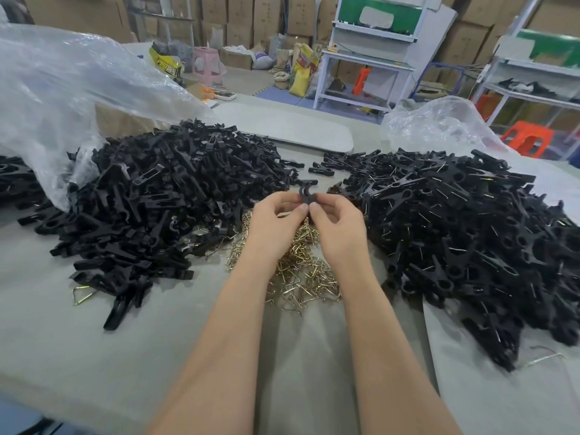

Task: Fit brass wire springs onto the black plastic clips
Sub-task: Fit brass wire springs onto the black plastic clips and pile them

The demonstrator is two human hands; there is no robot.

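Surface: grey table (94, 356), cloth-covered, in a storeroom. Nearest the camera, two bare forearms are seen reaching fwd over the table centre. Beneath and between them a heap of brass wire springs (301, 271) is spread on the cloth. One lone spring (82, 295) is noted apart, at the near edge of the left pile.

Left hand (273, 227) and right hand (337, 229) are brought together above the far part of the spring heap. One black clip (306, 194) is pinched between thumb and fingertips of both hands and held clear of the table. Whether a spring is seated on it cannot be told.

Left of the hands: a large left pile (175, 196) of black clips, no wire visible. Right of the hands: a right pile (455, 230) of approx. equal bulk, w/ wire ends showing on many clips.

Behind the left pile a clear plastic bag (72, 98) is draped; a second bag (439, 127) lies behind the right pile. A grey board (288, 124) lies between them.

Background: stacked cartons (244, 14), white racks (370, 58), an orange stool (527, 138), a pink stool (205, 62).
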